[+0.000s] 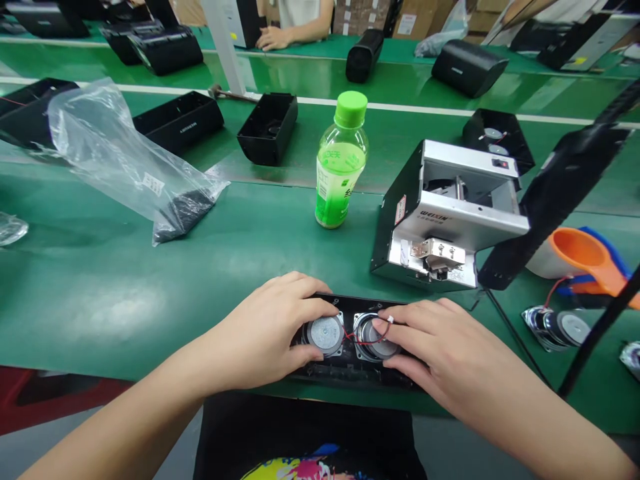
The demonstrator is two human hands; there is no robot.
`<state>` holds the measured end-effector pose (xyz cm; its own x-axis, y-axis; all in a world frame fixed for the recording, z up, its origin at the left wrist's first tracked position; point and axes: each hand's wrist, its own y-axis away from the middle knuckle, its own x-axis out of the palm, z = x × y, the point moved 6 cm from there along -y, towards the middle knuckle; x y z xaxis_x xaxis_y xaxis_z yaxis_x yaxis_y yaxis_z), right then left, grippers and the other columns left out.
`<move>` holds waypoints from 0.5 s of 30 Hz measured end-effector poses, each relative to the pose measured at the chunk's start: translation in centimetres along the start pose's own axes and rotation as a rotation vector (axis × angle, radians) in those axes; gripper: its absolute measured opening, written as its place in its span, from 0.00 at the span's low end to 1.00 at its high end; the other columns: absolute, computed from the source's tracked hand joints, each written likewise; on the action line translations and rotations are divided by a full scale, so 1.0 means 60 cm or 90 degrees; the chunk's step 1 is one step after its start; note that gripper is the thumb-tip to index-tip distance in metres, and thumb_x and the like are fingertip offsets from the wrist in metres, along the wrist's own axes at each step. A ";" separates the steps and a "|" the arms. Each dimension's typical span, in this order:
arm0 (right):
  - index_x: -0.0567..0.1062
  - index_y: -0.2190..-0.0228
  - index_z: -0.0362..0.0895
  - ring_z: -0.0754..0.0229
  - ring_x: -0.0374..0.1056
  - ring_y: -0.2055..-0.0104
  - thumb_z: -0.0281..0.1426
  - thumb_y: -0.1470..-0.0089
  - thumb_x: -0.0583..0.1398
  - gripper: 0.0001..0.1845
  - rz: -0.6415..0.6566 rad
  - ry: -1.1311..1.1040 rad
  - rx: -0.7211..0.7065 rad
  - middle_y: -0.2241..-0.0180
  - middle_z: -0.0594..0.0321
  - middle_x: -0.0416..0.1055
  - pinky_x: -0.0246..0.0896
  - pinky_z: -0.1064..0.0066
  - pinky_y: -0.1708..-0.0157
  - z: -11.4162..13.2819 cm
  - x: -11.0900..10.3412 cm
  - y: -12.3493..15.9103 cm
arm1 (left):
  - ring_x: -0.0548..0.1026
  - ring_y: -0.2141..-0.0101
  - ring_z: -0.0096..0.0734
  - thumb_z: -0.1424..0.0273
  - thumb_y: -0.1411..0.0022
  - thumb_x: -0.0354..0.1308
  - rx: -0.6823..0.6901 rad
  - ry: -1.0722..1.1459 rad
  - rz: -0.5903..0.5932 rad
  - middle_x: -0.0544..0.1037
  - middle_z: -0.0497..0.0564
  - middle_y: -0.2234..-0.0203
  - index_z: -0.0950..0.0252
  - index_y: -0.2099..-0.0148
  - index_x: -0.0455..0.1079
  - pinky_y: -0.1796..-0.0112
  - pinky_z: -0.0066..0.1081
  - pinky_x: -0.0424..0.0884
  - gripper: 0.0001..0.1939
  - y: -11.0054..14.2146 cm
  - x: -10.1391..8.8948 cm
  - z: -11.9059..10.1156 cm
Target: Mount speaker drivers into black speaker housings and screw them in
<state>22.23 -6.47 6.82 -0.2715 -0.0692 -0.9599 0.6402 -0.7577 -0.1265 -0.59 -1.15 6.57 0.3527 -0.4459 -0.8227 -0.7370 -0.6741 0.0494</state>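
A bottle [334,183] with a bright green cap stands upright on the green table [240,247], partly full. Near it, toward the right, sits a silver and black machine [450,220] marked WEIXIN. At the left lies a clear bag [117,150] with a white label and something black in its lower end. Behind the bottle and to its left, an open black case [269,129] rests on the line [310,127]. Beyond, a person's hand [274,38] rests on the far bench, near a white post [223,47]; cardboard boxes [415,19] stand behind. At the right, an orange piece [583,250] lies against a blue one.
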 end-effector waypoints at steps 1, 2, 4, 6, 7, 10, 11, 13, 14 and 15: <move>0.74 0.45 0.49 0.49 0.75 0.48 0.37 0.25 0.58 0.12 0.002 0.005 0.001 0.48 0.60 0.77 0.70 0.51 0.56 0.000 -0.002 0.003 | 0.76 0.39 0.49 0.71 0.40 0.76 0.001 0.010 -0.002 0.78 0.54 0.39 0.56 0.39 0.78 0.38 0.52 0.75 0.27 0.003 -0.002 0.001; 0.74 0.44 0.50 0.49 0.75 0.48 0.38 0.26 0.58 0.13 -0.003 -0.001 0.002 0.46 0.59 0.76 0.72 0.51 0.55 -0.001 -0.006 0.008 | 0.76 0.38 0.48 0.70 0.38 0.76 -0.002 0.026 -0.005 0.78 0.54 0.38 0.55 0.38 0.77 0.38 0.51 0.75 0.28 0.006 -0.004 0.002; 0.76 0.44 0.54 0.52 0.77 0.49 0.37 0.27 0.60 0.13 -0.084 -0.041 0.043 0.46 0.61 0.77 0.77 0.55 0.56 -0.010 -0.024 0.023 | 0.76 0.37 0.46 0.66 0.34 0.74 -0.013 0.065 -0.021 0.76 0.54 0.35 0.53 0.37 0.77 0.38 0.48 0.77 0.25 0.013 -0.008 0.004; 0.79 0.47 0.56 0.51 0.78 0.53 0.32 0.31 0.63 0.13 -0.287 -0.042 0.161 0.53 0.62 0.79 0.77 0.54 0.57 -0.034 -0.055 0.049 | 0.76 0.39 0.46 0.62 0.31 0.71 -0.022 0.071 -0.060 0.76 0.54 0.35 0.52 0.39 0.78 0.39 0.49 0.77 0.20 0.017 -0.013 -0.001; 0.80 0.48 0.57 0.47 0.77 0.54 0.30 0.34 0.65 0.15 -0.411 -0.015 0.232 0.56 0.60 0.79 0.76 0.50 0.55 -0.047 -0.071 0.067 | 0.77 0.40 0.47 0.61 0.30 0.70 -0.017 0.054 -0.088 0.77 0.55 0.37 0.53 0.41 0.78 0.40 0.51 0.77 0.18 0.015 -0.015 -0.007; 0.77 0.37 0.56 0.30 0.73 0.42 0.31 0.39 0.70 0.30 -0.621 0.081 0.375 0.45 0.50 0.76 0.69 0.35 0.43 -0.075 -0.086 0.102 | 0.77 0.42 0.52 0.61 0.30 0.70 0.047 -0.036 -0.132 0.79 0.57 0.40 0.58 0.45 0.80 0.38 0.59 0.73 0.14 -0.003 -0.009 -0.042; 0.72 0.31 0.54 0.28 0.70 0.37 0.33 0.38 0.69 0.36 -0.625 0.071 0.395 0.38 0.48 0.73 0.68 0.33 0.39 -0.087 -0.084 0.102 | 0.77 0.42 0.53 0.61 0.30 0.71 0.074 -0.065 -0.127 0.80 0.58 0.41 0.59 0.45 0.80 0.37 0.60 0.72 0.15 -0.013 -0.002 -0.054; 0.58 0.24 0.52 0.31 0.66 0.30 0.37 0.34 0.66 0.43 -0.595 0.009 0.418 0.28 0.47 0.63 0.69 0.35 0.34 -0.117 -0.074 0.091 | 0.78 0.42 0.55 0.59 0.32 0.72 0.113 -0.113 -0.095 0.80 0.59 0.42 0.62 0.45 0.80 0.35 0.63 0.70 0.18 -0.036 0.018 -0.072; 0.52 0.22 0.51 0.33 0.66 0.29 0.39 0.31 0.64 0.45 -0.574 -0.025 0.429 0.27 0.46 0.60 0.69 0.35 0.32 -0.132 -0.070 0.086 | 0.78 0.42 0.55 0.57 0.34 0.74 0.124 -0.134 -0.080 0.80 0.60 0.42 0.63 0.45 0.80 0.35 0.64 0.70 0.21 -0.047 0.027 -0.078; 0.49 0.22 0.50 0.34 0.66 0.28 0.41 0.30 0.62 0.45 -0.564 -0.050 0.442 0.27 0.44 0.60 0.68 0.35 0.32 -0.147 -0.067 0.082 | 0.78 0.43 0.57 0.55 0.35 0.75 0.132 -0.151 -0.070 0.81 0.61 0.43 0.64 0.46 0.80 0.35 0.64 0.71 0.23 -0.056 0.035 -0.081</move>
<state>32.82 -4.19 7.82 -0.4913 0.6498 -0.5800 -0.3321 -0.7553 -0.5650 5.44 -2.65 7.44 0.3103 -0.2113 -0.9269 -0.8122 -0.5656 -0.1430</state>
